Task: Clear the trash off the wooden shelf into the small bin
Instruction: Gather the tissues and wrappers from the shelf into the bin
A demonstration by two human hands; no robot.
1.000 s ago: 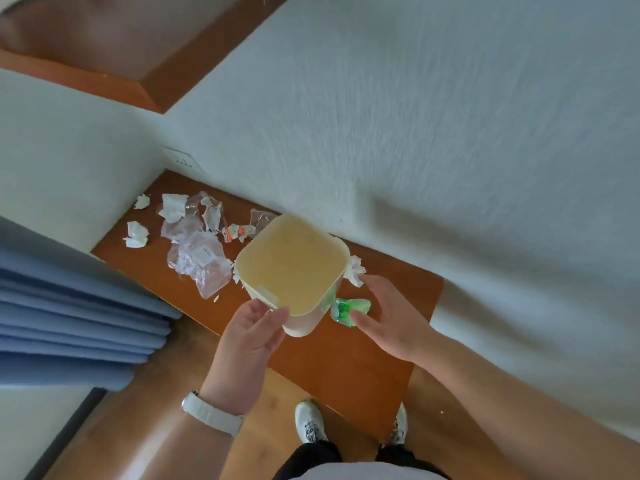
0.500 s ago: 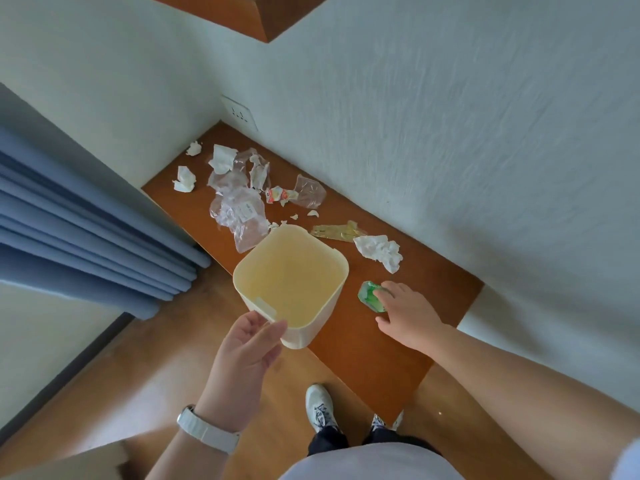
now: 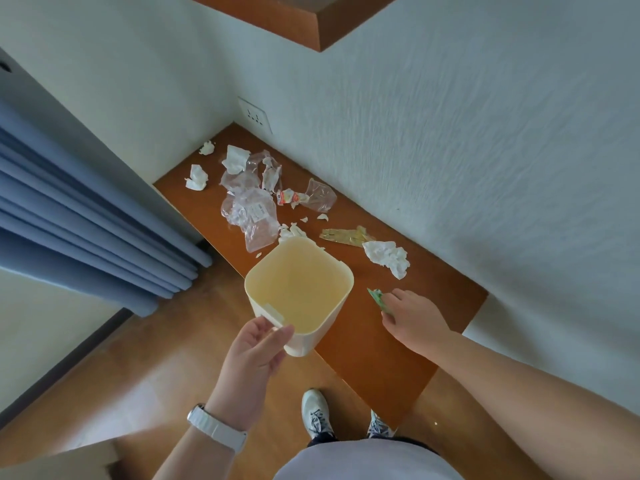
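Observation:
My left hand [image 3: 254, 351] grips the near rim of a small cream bin [image 3: 299, 289], held over the front edge of the wooden shelf [image 3: 374, 358]; the bin looks empty inside. My right hand [image 3: 414, 318] rests on the shelf with its fingers closed on a green wrapper [image 3: 376, 296], just right of the bin. Farther along the shelf lie a crumpled white tissue [image 3: 388, 256], a gold wrapper [image 3: 346, 235], clear plastic bags [image 3: 252, 213] and several small white paper scraps [image 3: 197, 176].
A white wall [image 3: 450, 150] with a socket [image 3: 254, 114] backs the shelf. Blue curtains [image 3: 86, 216] hang at the left. A second wooden shelf [image 3: 311, 19] juts out overhead. My shoes [image 3: 317, 415] stand on the wooden floor below.
The view has shifted, showing more of the shelf. The bin has come down and nearer to the shelf's front edge. My right hand has closed on the green wrapper.

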